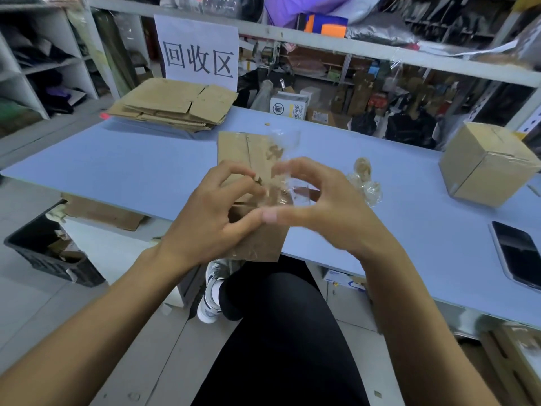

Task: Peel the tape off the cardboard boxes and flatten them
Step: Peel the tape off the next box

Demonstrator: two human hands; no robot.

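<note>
**Kid:** What's on the far left of the blue table (131,153)?

**Helper:** A pile of flat boxes (175,105), just under the paper sign (199,48). I think done boxes go there so they stay out of the way.

**Kid:** And in the middle of the table?

**Helper:** A flattened box (248,153), sticking out over the table's near edge toward the person. Hanging over like that, both hands can get at it.

**Kid:** What is the left hand (210,218) doing?

**Helper:** Its fingers are bent and pinch something small at the cardboard. It seems to hold the box in place. I can't tell just what it pinches.

**Kid:** And the right hand (322,206)?

**Helper:** It is blurry. Its fingers curl around a strip of clear tape (285,168) that lifts up off the box. I think it is pulling the tape away.

**Kid:** What's that shiny lump further right on the table?

**Helper:** A ball of used tape (366,183), kept close, likely so more sticky bits can be dropped there.

**Kid:** And more to the right?

**Helper:** A closed box (486,165) with tape on it, well apart from the hands. It looks like it waits its turn. A phone (518,256) lies at the table's right near edge.
</note>
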